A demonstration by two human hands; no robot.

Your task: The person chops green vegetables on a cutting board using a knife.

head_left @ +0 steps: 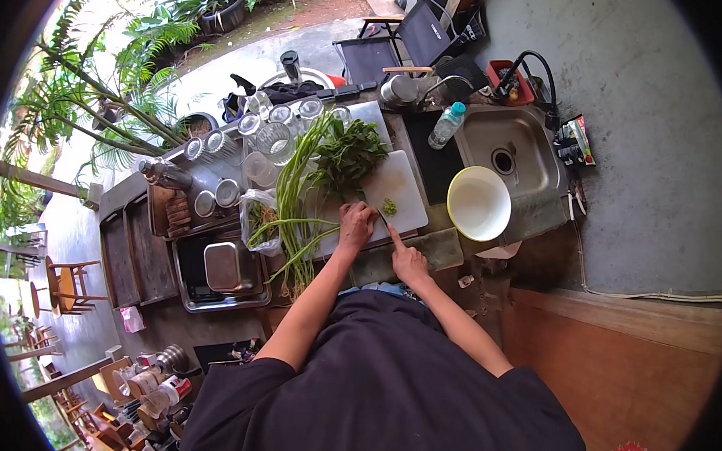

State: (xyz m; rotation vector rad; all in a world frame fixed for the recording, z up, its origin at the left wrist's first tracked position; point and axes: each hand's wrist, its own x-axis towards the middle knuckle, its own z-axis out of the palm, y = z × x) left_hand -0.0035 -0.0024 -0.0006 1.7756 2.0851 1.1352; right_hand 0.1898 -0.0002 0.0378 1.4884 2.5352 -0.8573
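On the white cutting board [408, 193], my left hand [356, 226] is closed over the ends of green vegetable stems [314, 225]. My right hand [409, 264] grips a knife [383, 219], its index finger stretched along the top, and the blade sits close beside the left fingertips. A small heap of chopped green pieces [389, 206] lies just beyond the blade. Leafy greens [350, 155] cover the board's far left part, with long stems [291, 188] trailing over its left edge toward me.
Right of the board stand a white bowl with a yellow-green rim [479, 204], a capped bottle [447, 127] and a steel sink [528, 170]. Several glasses [275, 142] crowd the back left. A plastic bag [261, 222] and a metal tray [223, 300] are at the left.
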